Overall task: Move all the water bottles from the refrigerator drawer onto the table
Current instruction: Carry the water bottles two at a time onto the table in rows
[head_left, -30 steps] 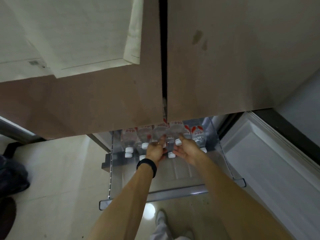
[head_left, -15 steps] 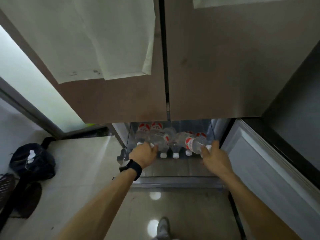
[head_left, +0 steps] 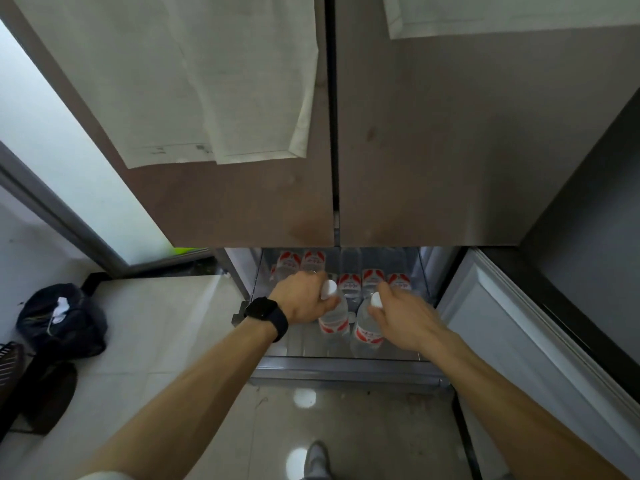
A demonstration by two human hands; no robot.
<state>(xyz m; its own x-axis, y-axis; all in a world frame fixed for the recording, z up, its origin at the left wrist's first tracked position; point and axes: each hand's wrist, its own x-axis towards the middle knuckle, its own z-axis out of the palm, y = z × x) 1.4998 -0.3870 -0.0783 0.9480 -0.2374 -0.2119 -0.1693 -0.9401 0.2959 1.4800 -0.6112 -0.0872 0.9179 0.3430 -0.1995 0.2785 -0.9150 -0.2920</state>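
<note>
Since half a second ago both hands have each tipped a bottle up out of the row, caps toward the camera.

The left hand (head_left: 304,301), with a watch (head_left: 266,315) at the wrist, has its fingers curled round the neck of the left bottle (head_left: 333,318). The right hand (head_left: 407,318) grips the right bottle (head_left: 367,336) just under its cap. Both bottles are inside the refrigerator drawer (head_left: 346,372), just beside each other. Whether their bases rest on its floor cannot be told.

Risks, as judged:
- Bottles held only by the neck may swing or slip.
- Their bases could clip the drawer's front rail on the way out.
- The pair may knock together.

Around, near to far:
- A shoe (head_left: 318,459) is on the floor below.
- A black bag (head_left: 62,320) lies well apart to the left.
- The remaining bottles (head_left: 349,284) lie in a row at the back of the drawer.
- The closed doors (head_left: 242,202) overhang that row, which crowds any straight lift.

The tabletop is not in view.
</note>
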